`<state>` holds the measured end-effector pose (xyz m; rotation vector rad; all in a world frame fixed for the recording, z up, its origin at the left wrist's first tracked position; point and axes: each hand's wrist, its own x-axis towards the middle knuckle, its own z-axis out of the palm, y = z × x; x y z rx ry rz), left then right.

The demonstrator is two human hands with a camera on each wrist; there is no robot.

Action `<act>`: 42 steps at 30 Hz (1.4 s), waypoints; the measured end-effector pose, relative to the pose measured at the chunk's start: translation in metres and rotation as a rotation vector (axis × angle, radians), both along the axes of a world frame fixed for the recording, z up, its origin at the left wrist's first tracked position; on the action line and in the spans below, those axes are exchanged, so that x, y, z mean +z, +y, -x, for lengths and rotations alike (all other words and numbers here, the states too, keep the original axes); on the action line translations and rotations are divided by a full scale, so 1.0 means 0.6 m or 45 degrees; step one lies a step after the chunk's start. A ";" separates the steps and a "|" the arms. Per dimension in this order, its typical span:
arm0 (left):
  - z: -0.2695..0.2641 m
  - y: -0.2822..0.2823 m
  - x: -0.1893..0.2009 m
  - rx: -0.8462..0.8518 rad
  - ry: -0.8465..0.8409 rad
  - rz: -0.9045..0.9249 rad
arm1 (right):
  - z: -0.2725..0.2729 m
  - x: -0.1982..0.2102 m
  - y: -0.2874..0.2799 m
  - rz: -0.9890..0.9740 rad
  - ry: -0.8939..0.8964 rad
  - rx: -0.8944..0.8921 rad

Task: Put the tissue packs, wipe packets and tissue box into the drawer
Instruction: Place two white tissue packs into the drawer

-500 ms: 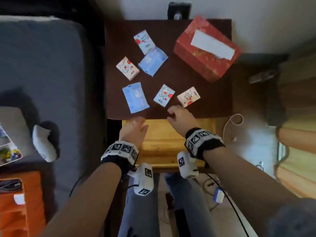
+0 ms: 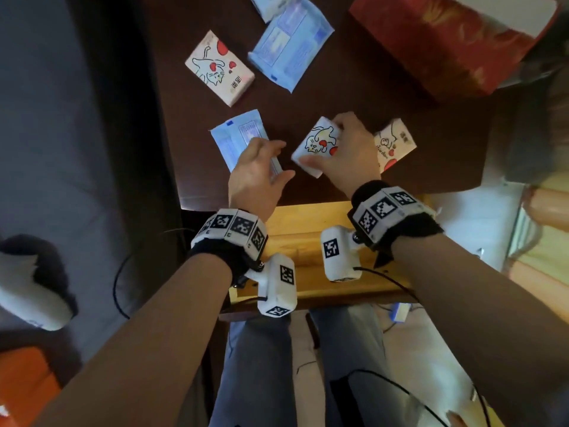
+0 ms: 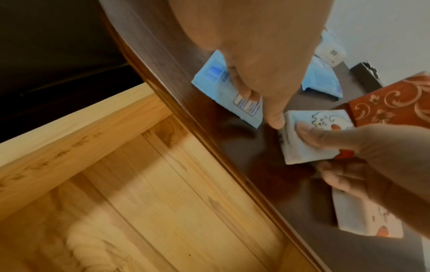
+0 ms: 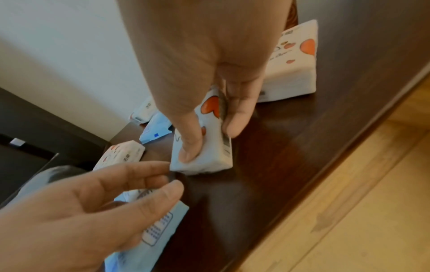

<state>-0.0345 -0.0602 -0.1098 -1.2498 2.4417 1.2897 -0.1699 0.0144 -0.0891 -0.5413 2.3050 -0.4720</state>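
Right hand (image 2: 348, 152) now pinches pack (image 2: 317, 143) above drawer (image 2: 311, 220); left hand (image 2: 255, 174), fingers apart, now reaches wipe packet (image 2: 234, 140). First pickups starting.

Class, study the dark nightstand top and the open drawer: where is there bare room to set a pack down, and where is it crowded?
Free: the drawer floor, bare wood as far as visible; the tabletop strip between the tissue box and the near packs. Crowded: the front edge, where the right hand grips a tissue pack beside the left hand over a wipe packet.
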 end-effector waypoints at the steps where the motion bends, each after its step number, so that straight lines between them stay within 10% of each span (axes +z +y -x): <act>1: 0.000 0.001 -0.002 -0.020 0.004 0.035 | 0.002 -0.002 0.000 0.018 -0.037 -0.008; 15: 0.057 -0.004 0.036 0.296 0.202 -0.251 | 0.046 0.024 -0.006 0.392 -0.861 -0.582; 24: 0.123 -0.050 0.066 0.851 0.481 -0.785 | 0.093 0.017 -0.043 0.490 -0.585 0.293; 31: 0.164 -0.098 0.033 0.696 0.456 -0.268 | 0.125 0.007 -0.080 0.426 -0.837 -0.296; 42: 0.213 -0.150 -0.013 0.376 0.217 0.512 | 0.164 -0.034 -0.101 0.507 -0.837 -0.471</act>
